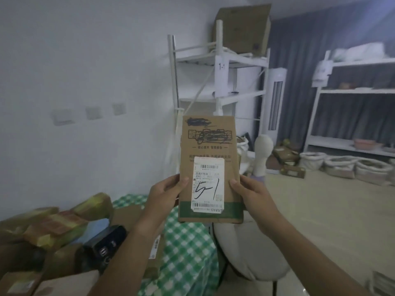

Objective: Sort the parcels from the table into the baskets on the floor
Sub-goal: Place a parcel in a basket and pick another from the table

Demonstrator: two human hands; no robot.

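One cardboard parcel (210,167) is clamped upright by the fingers of the left hand (165,194) and right hand (251,194); more parcels (55,227) remain on the near-left table (188,242), and no basket delivery is shown.

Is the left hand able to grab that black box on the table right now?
Probably not yet. The left hand and right hand both grip the flat brown cardboard parcel. The black box sits uncovered just below, so one hand must let go first.
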